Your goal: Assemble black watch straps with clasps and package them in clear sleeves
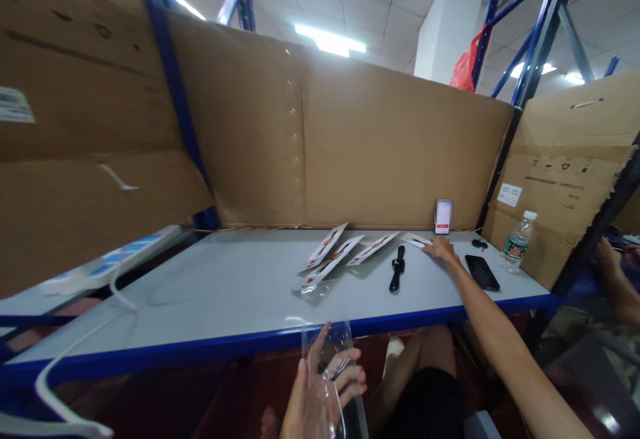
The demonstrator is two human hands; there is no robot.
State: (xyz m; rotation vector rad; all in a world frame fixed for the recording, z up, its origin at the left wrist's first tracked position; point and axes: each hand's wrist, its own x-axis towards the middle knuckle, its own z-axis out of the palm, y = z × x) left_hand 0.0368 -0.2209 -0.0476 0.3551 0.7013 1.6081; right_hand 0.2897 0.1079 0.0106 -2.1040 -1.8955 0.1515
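Note:
In front of the table's near edge, my left hand [299,396] grips a clear plastic package [327,402], its fingers curled around and behind the see-through sheet. At the back right of the table, my right hand [441,249] reaches out with its fingers on a white printed card [416,240]. Whether those fingers pinch the card or only press on it, I cannot tell. A long black object with a wider middle [397,269], shaped like a wristwatch laid flat, lies left of my right hand. Several printed cards [327,264] lie overlapping further left, with clear plastic at their near end.
A lit phone [443,217] leans against the cardboard wall [400,146]. A dark phone [482,272], small black items [479,244] and a water bottle [517,242] stand or lie at the right. A power strip [115,259] with white cable is at the left. Another person's arm [613,272] shows far right.

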